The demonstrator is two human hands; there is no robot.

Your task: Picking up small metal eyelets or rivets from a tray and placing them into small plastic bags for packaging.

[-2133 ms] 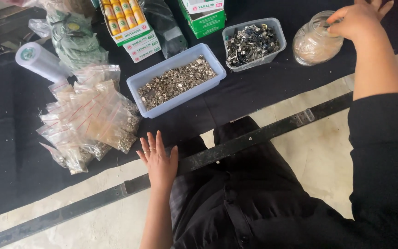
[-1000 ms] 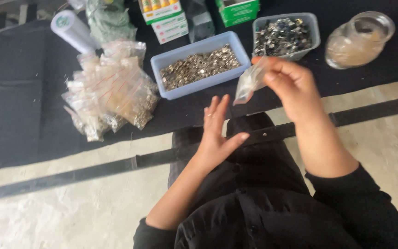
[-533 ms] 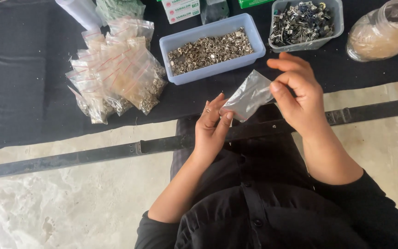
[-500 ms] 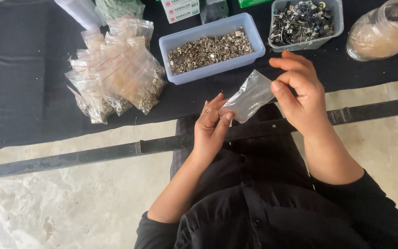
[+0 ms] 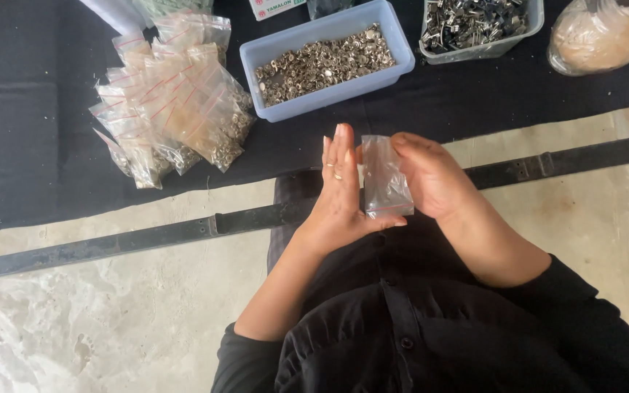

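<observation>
A small clear zip bag with a red seal line stands upright between my two hands, above my lap. My left hand presses flat against the bag's left side, fingers straight and together. My right hand grips the bag from the right, thumb near its top. The bag looks empty. Just beyond the hands sits a pale blue tray holding several small metal snap parts.
A pile of filled clear bags lies at the left on the black cloth. A grey tray of darker metal parts and a bulging plastic bag sit at the back right. A dark metal bar crosses the concrete floor.
My right hand came back from the far right with the clear bag and brought it to my lap. My left hand rose to meet it; the bag now stands upright between both.
</observation>
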